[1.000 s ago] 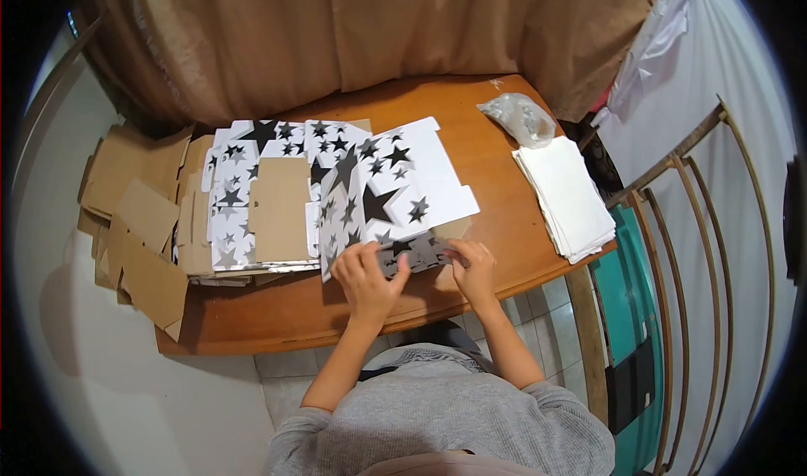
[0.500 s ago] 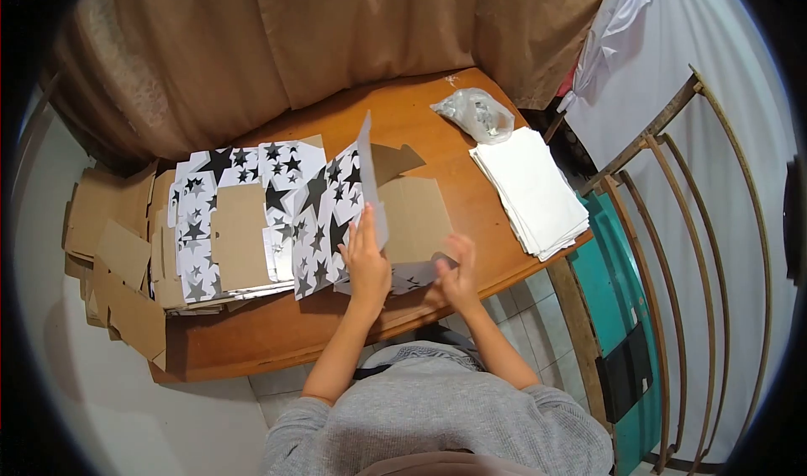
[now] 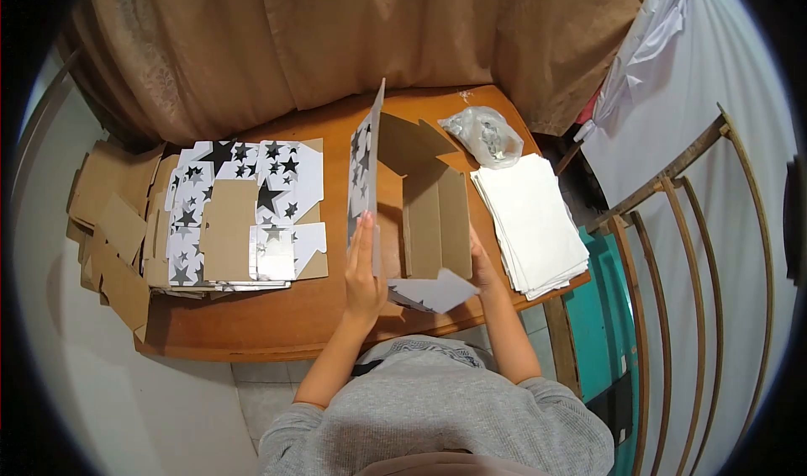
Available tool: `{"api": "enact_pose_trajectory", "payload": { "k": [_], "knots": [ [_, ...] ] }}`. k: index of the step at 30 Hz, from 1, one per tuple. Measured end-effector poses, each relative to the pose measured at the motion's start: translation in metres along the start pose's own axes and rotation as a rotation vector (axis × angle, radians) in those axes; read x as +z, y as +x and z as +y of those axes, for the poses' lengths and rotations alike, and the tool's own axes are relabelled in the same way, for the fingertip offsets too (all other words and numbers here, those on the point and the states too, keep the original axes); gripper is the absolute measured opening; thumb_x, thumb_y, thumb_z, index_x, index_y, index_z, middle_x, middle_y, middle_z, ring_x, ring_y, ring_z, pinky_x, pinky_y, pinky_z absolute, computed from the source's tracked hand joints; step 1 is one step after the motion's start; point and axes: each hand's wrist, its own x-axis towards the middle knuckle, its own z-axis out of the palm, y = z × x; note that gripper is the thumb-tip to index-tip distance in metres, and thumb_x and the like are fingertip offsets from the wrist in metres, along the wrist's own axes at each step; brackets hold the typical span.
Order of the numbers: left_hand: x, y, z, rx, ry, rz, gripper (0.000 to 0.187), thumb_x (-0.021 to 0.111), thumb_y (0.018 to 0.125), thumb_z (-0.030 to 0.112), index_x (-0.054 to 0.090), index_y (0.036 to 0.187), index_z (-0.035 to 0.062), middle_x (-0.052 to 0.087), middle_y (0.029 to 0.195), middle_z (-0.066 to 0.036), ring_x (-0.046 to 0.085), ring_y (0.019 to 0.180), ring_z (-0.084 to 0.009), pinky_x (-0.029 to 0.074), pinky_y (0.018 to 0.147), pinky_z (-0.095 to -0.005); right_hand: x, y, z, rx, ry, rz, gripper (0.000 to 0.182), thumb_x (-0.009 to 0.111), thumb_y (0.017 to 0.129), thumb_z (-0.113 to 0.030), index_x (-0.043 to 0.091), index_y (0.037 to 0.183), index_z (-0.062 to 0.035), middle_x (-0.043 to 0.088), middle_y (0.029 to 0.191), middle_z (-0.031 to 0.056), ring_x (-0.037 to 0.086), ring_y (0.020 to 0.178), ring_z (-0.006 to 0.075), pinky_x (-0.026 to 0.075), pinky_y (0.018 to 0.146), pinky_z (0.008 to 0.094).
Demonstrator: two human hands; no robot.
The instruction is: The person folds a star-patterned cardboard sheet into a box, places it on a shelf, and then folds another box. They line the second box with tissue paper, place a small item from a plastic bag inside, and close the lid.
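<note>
box point(image 3: 455, 224), part-folded, unclosed; steadied by flat, unclenched left hand point(image 3: 364, 287); right hand point(image 3: 483, 267) alongside, grip unclear.

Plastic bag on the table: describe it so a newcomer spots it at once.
Find the brown wooden table below the brown curtain, then its far right corner. The plastic bag lies there, just beyond the stack of white sheets. It is crumpled and see-through, unlike the flat, opaque sheets and the open cardboard box.
</note>
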Motion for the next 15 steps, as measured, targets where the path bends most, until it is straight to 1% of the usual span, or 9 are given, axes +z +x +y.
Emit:
{"api": "enact_pose_trajectory", "payload": {
  "k": [3, 4, 5, 7, 8, 9, 12, 13, 15],
  "knots": [
    [0.015, -0.005, 0.003, 0.0, -0.018, 0.033, 0.053, 0.04, 0.083, -0.011, 0.038, 0.135, -0.0058, 0.045, 0.134, -0.025, 0.042, 0.126, -0.0397, 0.033, 0.105, -0.0435, -0.01, -0.001, -0.02, 0.098, 0.042, -0.17, 0.108, 0.071, 0.067, -0.048, 0.01, 0.149, -0.0145, 0.023, 0.148, 0.0119, 0.03, 0.133, 0.0251, 0.036, 0.103, 0.0392],
    [0.018, -0.006, 0.003, -0.007, -0.008, 0.035, 0.053, 0.04, 0.083, -0.011, 0.038, 0.135, -0.0058, 0.045, 0.134, -0.025, 0.042, 0.126, -0.0397, 0.033, 0.105, -0.0435, -0.024, -0.003, -0.015, 0.11, 0.105, -0.201, 0.106, 0.071, 0.068, -0.044, 0.01, 0.149, -0.0167, 0.029, 0.145, 0.0116, 0.035, 0.129, 0.0225, 0.039, 0.098, 0.036],
    [0.022, -0.005, 0.003, -0.016, -0.028, 0.058, 0.053, 0.041, 0.082, -0.011, 0.039, 0.135, -0.0056, 0.045, 0.134, -0.024, 0.042, 0.126, -0.0392, 0.032, 0.105, -0.0442, -0.035, -0.004, -0.006, 0.119, 0.109, -0.207, 0.106, 0.071, 0.068, -0.044, 0.01, 0.149, -0.0167, 0.029, 0.145, 0.0116, 0.035, 0.129, 0.0225, 0.039, 0.098, 0.036],
    [0.027, -0.007, 0.002, -0.03, -0.046, 0.086, 0.053, 0.042, 0.082, -0.01, 0.039, 0.135, -0.0054, 0.045, 0.135, -0.024, 0.041, 0.127, -0.0386, 0.032, 0.106, -0.0449, -0.02, -0.009, -0.022, 0.25, -0.122, -0.062, 0.1, 0.069, 0.072, -0.038, 0.01, 0.149, -0.0167, 0.035, 0.141, 0.0111, 0.043, 0.119, 0.02, 0.041, 0.092, 0.0324],
    [0.029, -0.007, 0.0, -0.005, -0.006, 0.053, 0.053, 0.044, 0.082, -0.01, 0.04, 0.135, -0.005, 0.045, 0.135, -0.023, 0.041, 0.127, -0.0378, 0.03, 0.106, -0.0458, -0.001, -0.008, -0.031, 0.18, -0.27, -0.01, 0.086, 0.063, 0.077, -0.029, 0.017, 0.148, -0.0159, 0.044, 0.132, 0.0097, 0.049, 0.106, 0.0171, 0.045, 0.08, 0.0279],
    [0.031, -0.007, -0.002, 0.023, 0.033, 0.018, 0.054, 0.046, 0.081, -0.009, 0.04, 0.135, -0.0046, 0.045, 0.136, -0.022, 0.041, 0.128, -0.0369, 0.029, 0.107, -0.0466, -0.002, -0.004, -0.027, 0.18, -0.272, -0.013, 0.086, 0.063, 0.077, -0.029, 0.017, 0.148, -0.0159, 0.044, 0.132, 0.0097, 0.049, 0.106, 0.0171, 0.045, 0.08, 0.0279],
    [0.034, -0.002, -0.01, 0.09, -0.008, -0.016, 0.052, 0.047, 0.084, -0.006, 0.04, 0.135, -0.0039, 0.045, 0.137, -0.02, 0.042, 0.128, -0.0358, 0.028, 0.107, -0.0475, -0.014, 0.007, -0.01, 0.189, 0.136, 0.314, 0.058, 0.053, 0.08, -0.018, 0.039, 0.135, -0.0067, 0.05, 0.117, 0.0093, 0.054, 0.086, 0.0156, 0.047, 0.053, 0.0254],
    [0.034, 0.0, -0.012, 0.087, -0.004, -0.017, 0.052, 0.047, 0.084, -0.006, 0.04, 0.135, -0.0039, 0.045, 0.137, -0.02, 0.042, 0.128, -0.0358, 0.028, 0.107, -0.0475, -0.02, 0.006, -0.013, 0.194, 0.138, 0.313, 0.058, 0.053, 0.08, -0.018, 0.039, 0.135, -0.0067, 0.05, 0.117, 0.0093, 0.054, 0.086, 0.0156, 0.047, 0.053, 0.0254],
    [0.033, 0.004, -0.016, 0.122, -0.177, -0.039, 0.048, 0.047, 0.087, -0.003, 0.04, 0.135, -0.004, 0.045, 0.136, -0.02, 0.042, 0.127, -0.0361, 0.029, 0.107, -0.0458, -0.032, 0.001, -0.026, 0.282, 0.06, 0.539, 0.042, 0.053, 0.082, -0.018, 0.05, 0.121, -0.0035, 0.054, 0.11, 0.0098, 0.056, 0.071, 0.015, 0.039, 0.038, 0.0236]
  ]
}}
